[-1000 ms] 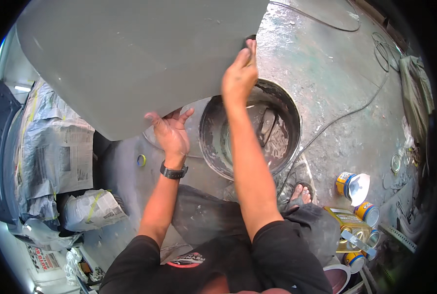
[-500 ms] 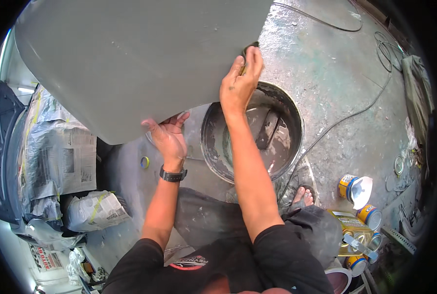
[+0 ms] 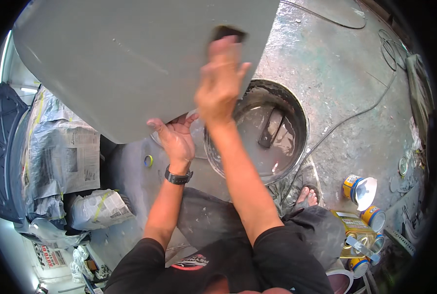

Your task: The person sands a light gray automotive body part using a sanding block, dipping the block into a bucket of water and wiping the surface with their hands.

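Note:
A large grey panel (image 3: 106,63) fills the upper left, a few small light marks on its face. My left hand (image 3: 175,139) grips its lower edge, palm up, thumb outside and fingers partly hidden behind it. My right hand (image 3: 220,85), blurred by motion, holds a dark block (image 3: 227,32) against the panel's face near the right edge. Beneath the panel's right corner stands a round black tub (image 3: 303,125) of murky grey liquid, with a dark oblong object (image 3: 272,127) in it.
Paper-masked vehicle parts (image 3: 71,152) and a dark panel (image 3: 3,152) stand left. A hose (image 3: 345,120) crosses the stained floor (image 3: 331,63). Several cans (image 3: 372,218) cluster lower right beside my foot (image 3: 306,196). A tape roll (image 3: 149,160) lies below the grey panel.
My right hand and the dark block have moved left and upward from the panel's right edge onto its face. My left hand still supports the lower edge.

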Action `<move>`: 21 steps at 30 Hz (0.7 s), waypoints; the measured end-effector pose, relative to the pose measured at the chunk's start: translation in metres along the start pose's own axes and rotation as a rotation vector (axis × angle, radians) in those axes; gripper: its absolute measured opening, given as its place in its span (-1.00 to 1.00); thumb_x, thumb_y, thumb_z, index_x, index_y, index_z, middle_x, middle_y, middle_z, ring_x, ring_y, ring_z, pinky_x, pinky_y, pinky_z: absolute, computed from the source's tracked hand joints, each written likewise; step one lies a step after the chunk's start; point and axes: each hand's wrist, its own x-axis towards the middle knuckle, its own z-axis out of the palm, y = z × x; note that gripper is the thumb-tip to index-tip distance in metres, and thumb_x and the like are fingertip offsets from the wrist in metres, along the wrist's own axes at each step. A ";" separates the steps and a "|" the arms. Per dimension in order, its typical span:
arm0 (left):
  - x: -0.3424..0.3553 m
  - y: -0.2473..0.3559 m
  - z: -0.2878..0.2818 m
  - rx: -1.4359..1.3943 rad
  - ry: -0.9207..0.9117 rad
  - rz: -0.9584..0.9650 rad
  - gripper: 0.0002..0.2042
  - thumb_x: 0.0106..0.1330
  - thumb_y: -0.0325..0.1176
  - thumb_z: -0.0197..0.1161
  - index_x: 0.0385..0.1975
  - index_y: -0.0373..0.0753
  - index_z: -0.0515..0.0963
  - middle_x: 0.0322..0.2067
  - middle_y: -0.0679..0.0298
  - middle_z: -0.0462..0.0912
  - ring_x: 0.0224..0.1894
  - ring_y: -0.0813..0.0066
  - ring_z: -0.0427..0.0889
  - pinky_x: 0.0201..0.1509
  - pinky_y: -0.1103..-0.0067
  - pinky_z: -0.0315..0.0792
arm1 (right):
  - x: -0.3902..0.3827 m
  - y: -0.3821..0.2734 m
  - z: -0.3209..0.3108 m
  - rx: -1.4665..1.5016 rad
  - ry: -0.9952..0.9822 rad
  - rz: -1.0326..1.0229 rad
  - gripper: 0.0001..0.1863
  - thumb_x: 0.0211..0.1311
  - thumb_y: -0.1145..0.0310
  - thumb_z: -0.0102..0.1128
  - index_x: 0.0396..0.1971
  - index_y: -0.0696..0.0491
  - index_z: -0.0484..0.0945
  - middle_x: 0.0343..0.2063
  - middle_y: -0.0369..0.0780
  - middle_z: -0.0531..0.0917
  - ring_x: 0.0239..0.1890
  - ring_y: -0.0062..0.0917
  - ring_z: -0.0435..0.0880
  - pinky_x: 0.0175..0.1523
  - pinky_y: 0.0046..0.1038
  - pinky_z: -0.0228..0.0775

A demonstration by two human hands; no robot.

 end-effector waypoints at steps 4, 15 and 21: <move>0.007 -0.005 0.006 -0.005 -0.004 -0.012 -0.17 0.39 0.41 -0.20 0.38 -0.21 0.19 0.29 0.18 0.37 0.29 0.28 0.40 0.31 0.26 0.35 | 0.030 0.028 -0.003 0.067 0.106 0.342 -0.38 0.34 0.27 0.13 0.38 0.10 0.32 0.42 -0.07 0.29 0.52 -0.19 0.12 0.49 0.23 -0.35; 0.008 -0.002 0.001 -0.006 -0.053 -0.039 -0.19 0.42 0.37 -0.19 0.44 -0.17 0.11 0.36 0.17 0.29 0.37 0.23 0.30 0.44 0.17 0.19 | 0.036 0.028 -0.001 0.169 0.169 0.500 -0.46 0.46 0.22 0.01 0.34 0.14 0.35 0.40 -0.04 0.31 0.50 -0.08 0.12 0.48 0.26 -0.45; 0.001 -0.004 0.006 0.040 0.101 0.043 -0.21 0.39 0.41 -0.18 0.34 -0.17 0.22 0.22 0.19 0.44 0.16 0.29 0.52 0.06 0.30 0.55 | -0.030 -0.054 0.003 0.035 -0.171 0.028 -0.52 0.53 0.26 -0.10 0.36 0.10 0.35 0.41 -0.03 0.29 0.49 -0.10 0.16 0.48 0.23 -0.37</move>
